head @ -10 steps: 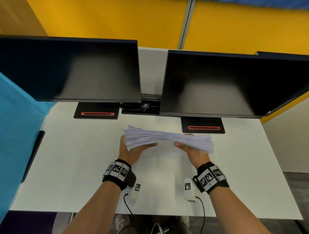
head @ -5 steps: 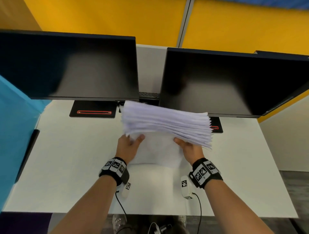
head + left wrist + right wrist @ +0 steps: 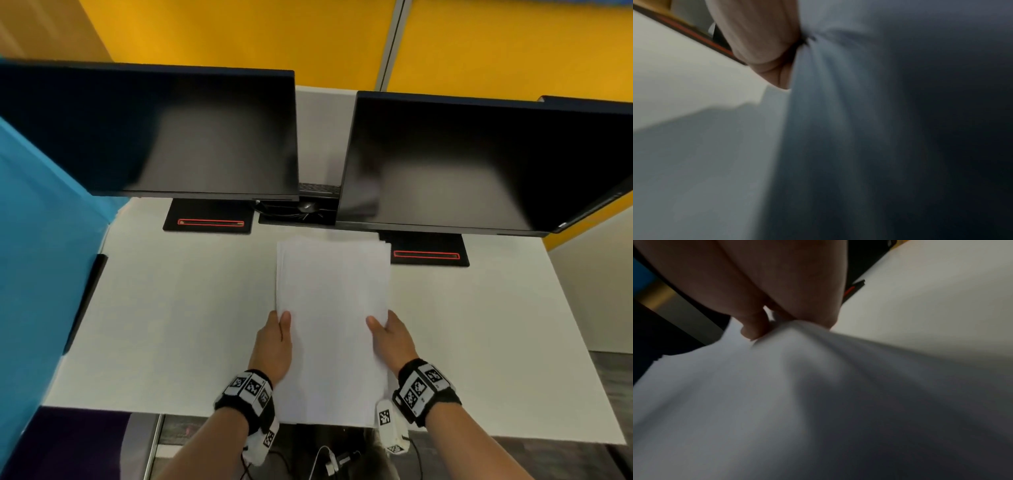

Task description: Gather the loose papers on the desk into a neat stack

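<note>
Since half a second earlier the thick stack of white paper sheets [image 3: 332,308] had tipped from edge-on in front of the monitors to lying face-up, long side running away from me, over the white rectangular desk [image 3: 171,308]. My left hand [image 3: 272,346] gripped the stack's left edge, thumb on top, fingers underneath. My right hand [image 3: 390,342] clamped the right edge the same way. The right wrist view showed the sheets bunching where thumb and fingers [image 3: 754,331] pinched them. Both hands sat at the near half so the far end could land first and the pile stay square.

The far edge sat just short of the black right monitor base with the red line [image 3: 428,251], under the two dark monitors [image 3: 205,137]. The near edge overhung the desk front toward me. A few sheets stepped out at the far right corner, so not fully squared yet.

The left wrist view was blurred; probably the stack was not fully resting on the desk, but I couldn't confirm. No stray sheets were visible elsewhere on the desk.
</note>
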Available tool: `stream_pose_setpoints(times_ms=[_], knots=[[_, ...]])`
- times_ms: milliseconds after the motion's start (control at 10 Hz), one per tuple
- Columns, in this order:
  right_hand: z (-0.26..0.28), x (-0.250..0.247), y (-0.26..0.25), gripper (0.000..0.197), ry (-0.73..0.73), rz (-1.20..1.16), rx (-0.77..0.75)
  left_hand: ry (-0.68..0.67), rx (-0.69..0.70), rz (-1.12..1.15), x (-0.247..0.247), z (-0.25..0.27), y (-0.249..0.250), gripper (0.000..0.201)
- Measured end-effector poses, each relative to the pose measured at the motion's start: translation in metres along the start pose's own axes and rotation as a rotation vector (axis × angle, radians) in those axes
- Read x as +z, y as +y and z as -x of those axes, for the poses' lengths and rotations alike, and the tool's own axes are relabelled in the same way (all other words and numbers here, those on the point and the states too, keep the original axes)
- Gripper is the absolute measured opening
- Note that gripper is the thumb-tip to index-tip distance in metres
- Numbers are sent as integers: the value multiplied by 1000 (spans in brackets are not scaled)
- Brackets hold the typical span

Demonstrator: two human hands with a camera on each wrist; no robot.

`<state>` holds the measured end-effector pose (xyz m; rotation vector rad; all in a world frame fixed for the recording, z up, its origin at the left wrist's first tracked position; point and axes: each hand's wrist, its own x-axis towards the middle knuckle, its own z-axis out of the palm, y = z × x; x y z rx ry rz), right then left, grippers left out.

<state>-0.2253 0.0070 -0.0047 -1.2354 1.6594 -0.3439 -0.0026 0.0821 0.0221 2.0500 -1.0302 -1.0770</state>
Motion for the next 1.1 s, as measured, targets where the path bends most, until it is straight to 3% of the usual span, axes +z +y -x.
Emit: stream_pose_setpoints(times_ms=[100, 300, 400, 500, 600, 800, 1000, 1100], knots=[[-10, 15, 15, 65, 4, 72, 137, -52, -103, -99, 16, -10, -18, 52], [-21, 10, 12, 52, 67, 189, 81, -30, -90, -410, 17, -38, -26, 49], [-27, -2, 10, 53, 104, 248, 29, 94, -98, -312, 5, -49, -27, 48], [-32, -9, 3, 40, 94, 301, 9, 83, -116, -293, -2, -57, -20, 36], [-36, -10, 0, 41, 106, 301, 10, 70, -129, -279, -6, -64, -16, 25], [-38, -8, 5, 41, 146, 194, 41, 47, -177, -224, -10, -65, -15, 23], [-33, -20, 2, 36, 131, 130, 37, 27, -234, -195, -19, -68, -12, 50], [-20, -35, 4, 29, 96, 155, -14, 3, -192, -180, -31, -67, -29, 44]])
